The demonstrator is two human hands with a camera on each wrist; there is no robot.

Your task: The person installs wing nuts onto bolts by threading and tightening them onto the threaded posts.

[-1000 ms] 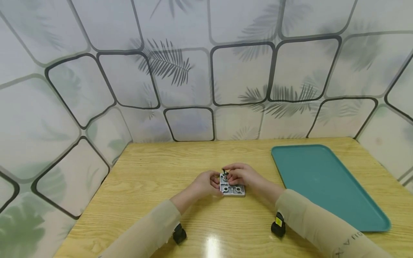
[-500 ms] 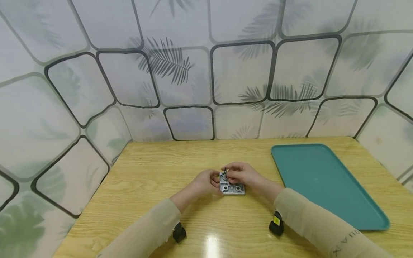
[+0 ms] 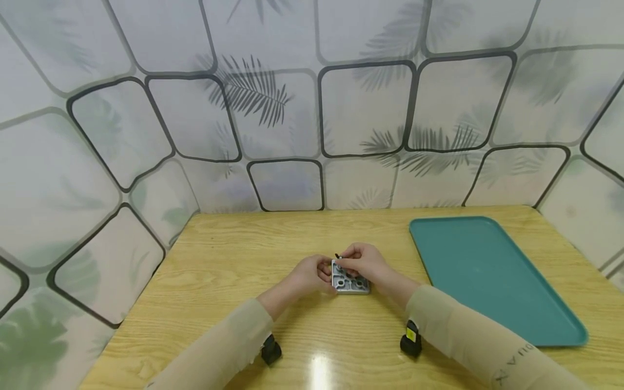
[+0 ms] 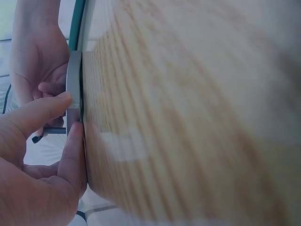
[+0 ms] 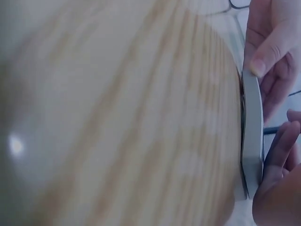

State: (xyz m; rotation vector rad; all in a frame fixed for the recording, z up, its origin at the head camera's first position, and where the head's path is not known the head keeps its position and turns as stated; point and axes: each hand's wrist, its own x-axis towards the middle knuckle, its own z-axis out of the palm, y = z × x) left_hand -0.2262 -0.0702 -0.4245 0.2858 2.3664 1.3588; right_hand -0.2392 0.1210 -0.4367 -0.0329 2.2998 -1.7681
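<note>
A square silver metal plate [image 3: 350, 285] with round holes lies on the wooden table, its thin edge facing the left wrist view [image 4: 74, 77]. From its far left hole rises a thin threaded bolt [image 4: 57, 131] with a small black head. My left hand [image 3: 312, 275] grips the plate's left side, thumb and fingers pressed on its edges. With thumb and forefinger my right hand [image 3: 366, 262] pinches the bolt near its top, the other fingers curled over the plate. Those fingertips partly hide the bolt in the head view.
A teal tray [image 3: 480, 271] lies on the right part of the table [image 3: 253, 238]. Patterned cloth walls [image 3: 287, 184] stand behind the table and along both sides. A black wrist camera [image 3: 410, 346] hangs under each sleeve.
My right hand's fingers have shifted round the bolt's top, and its wrist has moved slightly left. The bolt's black head has turned. My left hand and the plate stay in place.
</note>
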